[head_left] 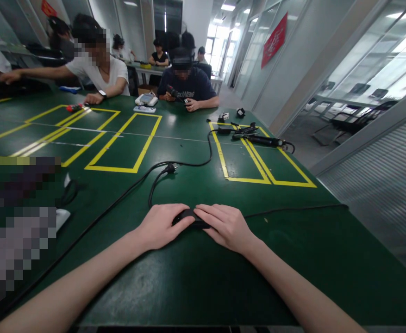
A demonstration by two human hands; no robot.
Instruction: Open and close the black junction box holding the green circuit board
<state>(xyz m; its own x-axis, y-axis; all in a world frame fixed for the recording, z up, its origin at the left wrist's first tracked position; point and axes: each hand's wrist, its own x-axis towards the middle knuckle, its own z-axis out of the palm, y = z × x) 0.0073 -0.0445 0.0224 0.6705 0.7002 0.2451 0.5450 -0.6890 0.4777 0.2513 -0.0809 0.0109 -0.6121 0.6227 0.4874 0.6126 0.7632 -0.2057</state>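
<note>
A black power adapter (pixel 196 224) lies on the green table in front of me, partly covered by my fingers. My left hand (pixel 166 222) grips its left end, with the thumb along the near side. Closed over the right end is my right hand (pixel 225 224), its fingers lying together on top. Behind my left hand a short black cord curves up to a plug (pixel 170 168), whose metal pins point right. A thin black cable (pixel 296 209) runs from beside my right hand towards the table's right edge. The undersides of both hands are hidden.
A long black cable (pixel 129 188) crosses the table diagonally. Black tools and cords (pixel 254 138) lie at the back right within yellow tape rectangles (pixel 136 143). A person (pixel 187 83) sits opposite, holding small items. Another person (pixel 100 69) reaches out at the left. Blurred blocks cover the left edge.
</note>
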